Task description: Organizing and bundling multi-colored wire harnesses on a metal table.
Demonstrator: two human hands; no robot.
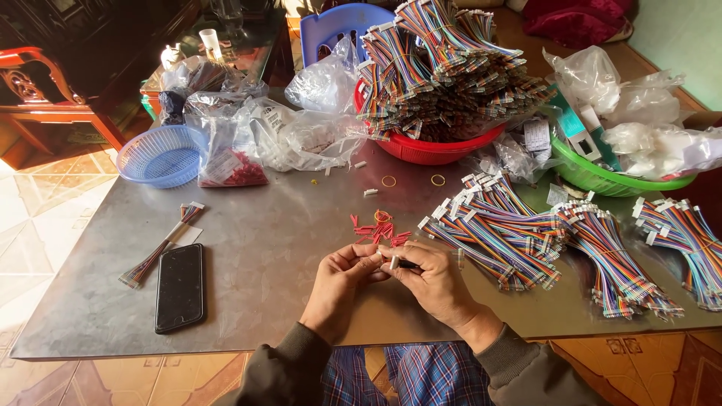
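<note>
Head view: left hand (342,277) and right hand (430,280) meet over the near edge of the grey metal table (263,256), fingertips together. Right fingers pinch a small white plastic connector with a dark stub (396,262); its long axis runs roughly left-right, white end toward the left hand, dark end under the right fingers. Left fingers close narrow on that white end. Piece is mostly covered by fingertips, so wires and exact shape are hard to make out.

Just beyond the hands lies a scatter of small red plastic pieces (377,230) with 1 yellow rubber band among them. Right of the hands, bundles of rainbow ribbon cables with white connectors (496,229) fan across the table, long axes slanting from upper left to lower right; the rightmost bundle is cut off by the frame edge. Red plastic basin heaped with more ribbon cables (436,146) sits farther back, green plastic basin with clear bags (602,177) to its right. Black smartphone (180,287) lies face up at left, beside 1 single thin cable bundle (162,246). Blue plastic mesh basket (162,156) at far left.
</note>
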